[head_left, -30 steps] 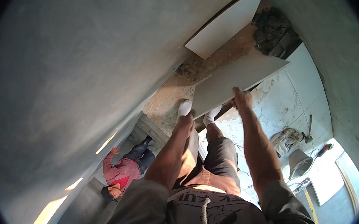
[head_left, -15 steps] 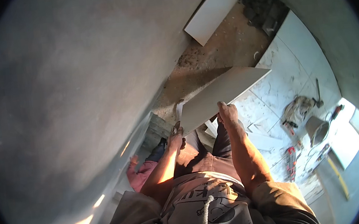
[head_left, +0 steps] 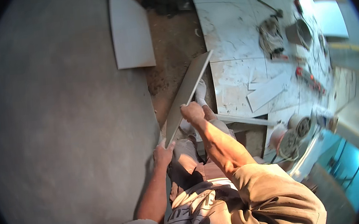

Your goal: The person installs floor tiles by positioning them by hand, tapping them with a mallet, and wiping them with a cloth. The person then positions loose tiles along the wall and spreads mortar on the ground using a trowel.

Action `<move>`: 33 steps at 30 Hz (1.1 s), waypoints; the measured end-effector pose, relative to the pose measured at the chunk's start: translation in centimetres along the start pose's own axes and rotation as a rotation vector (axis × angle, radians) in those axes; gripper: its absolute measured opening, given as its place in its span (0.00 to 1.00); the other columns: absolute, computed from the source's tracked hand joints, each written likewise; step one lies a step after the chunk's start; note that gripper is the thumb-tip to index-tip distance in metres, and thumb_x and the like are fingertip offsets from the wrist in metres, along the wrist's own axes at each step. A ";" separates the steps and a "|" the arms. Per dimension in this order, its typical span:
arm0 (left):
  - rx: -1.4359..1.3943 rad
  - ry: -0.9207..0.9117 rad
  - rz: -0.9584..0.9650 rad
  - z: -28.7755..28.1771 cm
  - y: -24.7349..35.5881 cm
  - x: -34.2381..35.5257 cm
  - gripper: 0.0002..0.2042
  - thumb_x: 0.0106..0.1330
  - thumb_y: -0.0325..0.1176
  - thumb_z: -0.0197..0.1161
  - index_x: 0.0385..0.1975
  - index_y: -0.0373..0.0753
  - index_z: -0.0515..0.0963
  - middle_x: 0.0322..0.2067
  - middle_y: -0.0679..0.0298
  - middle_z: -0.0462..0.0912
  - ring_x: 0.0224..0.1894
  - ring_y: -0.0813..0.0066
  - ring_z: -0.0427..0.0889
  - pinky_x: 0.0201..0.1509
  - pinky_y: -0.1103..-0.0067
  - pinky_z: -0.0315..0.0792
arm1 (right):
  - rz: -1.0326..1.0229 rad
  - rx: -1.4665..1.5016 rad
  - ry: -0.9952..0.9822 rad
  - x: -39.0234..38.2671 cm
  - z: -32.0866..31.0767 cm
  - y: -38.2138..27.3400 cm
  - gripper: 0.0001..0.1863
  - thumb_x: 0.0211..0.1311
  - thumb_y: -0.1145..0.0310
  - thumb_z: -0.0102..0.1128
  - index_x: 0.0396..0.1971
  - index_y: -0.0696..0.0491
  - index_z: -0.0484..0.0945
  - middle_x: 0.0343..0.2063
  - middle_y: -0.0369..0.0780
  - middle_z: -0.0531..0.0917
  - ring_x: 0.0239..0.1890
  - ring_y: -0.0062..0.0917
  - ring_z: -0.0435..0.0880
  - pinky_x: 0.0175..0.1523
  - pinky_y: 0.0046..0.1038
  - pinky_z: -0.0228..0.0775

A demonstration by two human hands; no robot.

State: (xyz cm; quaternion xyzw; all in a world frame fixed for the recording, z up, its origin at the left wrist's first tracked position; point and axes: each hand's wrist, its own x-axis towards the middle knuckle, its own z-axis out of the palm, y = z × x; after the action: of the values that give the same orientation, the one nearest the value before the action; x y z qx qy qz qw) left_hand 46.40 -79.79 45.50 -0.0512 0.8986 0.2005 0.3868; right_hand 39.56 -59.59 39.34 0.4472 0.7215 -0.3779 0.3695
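A long pale tile (head_left: 188,87) slants between my two hands, its far corner pointing up and to the right. My left hand (head_left: 163,154) is closed on the near end, close beside the grey wall (head_left: 67,114). Further up, my right hand (head_left: 193,113) grips the right-hand edge, with its fingers wrapped over it. The tile is tilted, and its thin right edge shows. Beneath it are my legs and one light-coloured shoe (head_left: 201,91); part of the ground is hidden.
Another tile (head_left: 131,34) leans at the wall beyond a strip of bare brown ground (head_left: 171,30). On the white tiled floor (head_left: 227,29) lie a hammer (head_left: 271,8), a crumpled sack (head_left: 270,36), a bucket (head_left: 298,33), a red tool (head_left: 308,79) and tile offcuts (head_left: 268,92).
My view has turned to the right. The tile has swung to a steeper slant and stands more on edge, nearer the wall. Both hands still hold it.
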 end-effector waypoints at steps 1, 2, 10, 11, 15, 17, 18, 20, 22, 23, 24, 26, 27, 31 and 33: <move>0.042 -0.014 0.031 -0.8 1.4 0.5 0.28 0.56 0.51 0.61 0.46 0.31 0.73 0.40 0.46 0.79 0.45 0.55 0.79 0.51 0.68 0.71 | 0.021 0.007 -0.059 -0.5 0.0 -0.6 0.24 0.54 0.52 0.48 0.30 0.61 0.81 0.29 0.51 0.83 0.40 0.39 0.82 0.47 0.35 0.72; 0.062 -0.090 0.036 -1.2 2.8 1.1 0.29 0.55 0.51 0.63 0.50 0.34 0.71 0.44 0.45 0.77 0.49 0.51 0.75 0.53 0.65 0.68 | -0.003 -0.006 -0.019 -1.1 0.1 -0.9 0.24 0.54 0.53 0.49 0.31 0.60 0.81 0.31 0.50 0.83 0.41 0.39 0.82 0.46 0.35 0.73; 0.189 -0.196 0.185 0.7 -6.2 13.4 0.17 0.54 0.44 0.64 0.37 0.37 0.77 0.35 0.46 0.80 0.40 0.49 0.80 0.42 0.64 0.73 | -0.264 0.051 -0.284 -5.4 0.7 -5.1 0.24 0.62 0.51 0.45 0.39 0.57 0.80 0.39 0.50 0.81 0.46 0.41 0.79 0.52 0.38 0.69; -0.219 -0.047 0.213 -0.8 -10.8 14.5 0.16 0.54 0.43 0.64 0.33 0.37 0.79 0.33 0.46 0.81 0.38 0.51 0.81 0.40 0.65 0.73 | -0.353 0.074 -0.347 -6.9 1.0 -6.7 0.25 0.63 0.50 0.44 0.40 0.57 0.79 0.38 0.50 0.81 0.46 0.41 0.79 0.51 0.39 0.69; 0.541 -0.255 0.141 -2.1 5.3 12.5 0.19 0.51 0.45 0.67 0.30 0.31 0.80 0.31 0.44 0.81 0.37 0.49 0.81 0.38 0.65 0.73 | -0.224 0.295 -0.262 -4.4 -3.6 0.4 0.25 0.63 0.50 0.44 0.40 0.58 0.78 0.38 0.50 0.81 0.46 0.42 0.79 0.51 0.40 0.69; 0.569 -0.200 0.074 -3.6 4.5 14.1 0.22 0.50 0.45 0.68 0.31 0.28 0.79 0.31 0.43 0.81 0.37 0.48 0.81 0.38 0.64 0.73 | -0.199 0.320 -0.256 -4.8 -3.8 1.7 0.24 0.63 0.51 0.44 0.40 0.58 0.78 0.37 0.50 0.81 0.46 0.42 0.79 0.51 0.40 0.69; 0.590 -0.211 0.030 -4.0 4.0 15.1 0.23 0.50 0.45 0.68 0.32 0.26 0.78 0.31 0.42 0.81 0.37 0.47 0.81 0.39 0.64 0.73 | -0.189 0.339 -0.223 -4.7 -3.3 2.4 0.24 0.62 0.52 0.46 0.39 0.58 0.79 0.37 0.50 0.81 0.45 0.43 0.79 0.51 0.40 0.68; 0.638 -0.220 -0.007 -5.2 1.9 17.0 0.25 0.49 0.44 0.69 0.33 0.23 0.77 0.32 0.40 0.80 0.38 0.45 0.81 0.40 0.64 0.73 | -0.164 0.388 -0.219 -5.1 -3.3 2.8 0.23 0.62 0.52 0.46 0.38 0.58 0.79 0.37 0.50 0.81 0.45 0.43 0.79 0.52 0.40 0.68; 0.666 -0.225 -0.069 -5.7 2.0 17.9 0.25 0.51 0.43 0.68 0.35 0.22 0.76 0.32 0.42 0.81 0.34 0.48 0.82 0.38 0.65 0.75 | -0.134 0.426 -0.215 -5.2 -3.6 3.0 0.23 0.62 0.52 0.47 0.38 0.58 0.80 0.37 0.50 0.81 0.45 0.43 0.79 0.52 0.39 0.68; 0.684 -0.226 -0.059 -6.0 1.9 18.2 0.25 0.51 0.43 0.68 0.35 0.22 0.76 0.32 0.42 0.81 0.34 0.48 0.82 0.38 0.65 0.75 | -0.146 0.436 -0.208 -5.2 -3.7 2.8 0.22 0.62 0.53 0.47 0.37 0.57 0.80 0.37 0.50 0.81 0.45 0.42 0.79 0.52 0.39 0.68; 0.648 -0.291 -0.118 -4.6 4.5 16.6 0.25 0.50 0.44 0.68 0.36 0.23 0.76 0.32 0.43 0.81 0.32 0.50 0.83 0.37 0.67 0.76 | -0.125 0.449 -0.191 -4.8 -3.7 3.8 0.22 0.62 0.53 0.47 0.37 0.57 0.80 0.37 0.50 0.81 0.45 0.42 0.79 0.52 0.39 0.68; 0.603 -0.318 -0.185 -4.4 6.4 15.4 0.26 0.50 0.44 0.68 0.38 0.24 0.76 0.32 0.44 0.81 0.30 0.52 0.83 0.35 0.68 0.77 | -0.136 0.472 -0.179 -4.7 -4.1 3.3 0.22 0.62 0.53 0.48 0.37 0.57 0.80 0.37 0.50 0.81 0.45 0.42 0.79 0.52 0.38 0.68; 0.642 -0.330 -0.153 -4.4 6.4 15.3 0.26 0.51 0.45 0.68 0.38 0.24 0.76 0.32 0.44 0.81 0.28 0.55 0.83 0.33 0.69 0.77 | -0.150 0.481 -0.176 -4.6 -4.3 2.9 0.22 0.62 0.53 0.48 0.37 0.58 0.80 0.36 0.50 0.81 0.45 0.43 0.79 0.52 0.38 0.68; 0.813 -0.419 -0.111 -4.1 7.8 14.5 0.24 0.53 0.47 0.65 0.38 0.29 0.78 0.32 0.48 0.82 0.28 0.59 0.84 0.33 0.69 0.76 | -0.168 0.473 -0.198 -4.3 -4.9 2.1 0.24 0.62 0.52 0.48 0.38 0.59 0.80 0.37 0.51 0.81 0.45 0.42 0.79 0.52 0.38 0.68; 0.865 -0.474 -0.104 -3.5 8.3 14.6 0.24 0.54 0.48 0.63 0.40 0.31 0.78 0.33 0.50 0.82 0.30 0.60 0.84 0.35 0.69 0.76 | -0.179 0.460 -0.234 -4.2 -5.5 1.6 0.26 0.62 0.50 0.48 0.38 0.60 0.79 0.36 0.51 0.81 0.45 0.42 0.79 0.51 0.37 0.68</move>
State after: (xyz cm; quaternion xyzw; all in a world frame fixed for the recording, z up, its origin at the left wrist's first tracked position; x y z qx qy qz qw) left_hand 31.82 -72.70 39.89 0.1160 0.7831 -0.2041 0.5759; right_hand 41.36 -55.79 45.03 0.4071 0.6058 -0.6123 0.3040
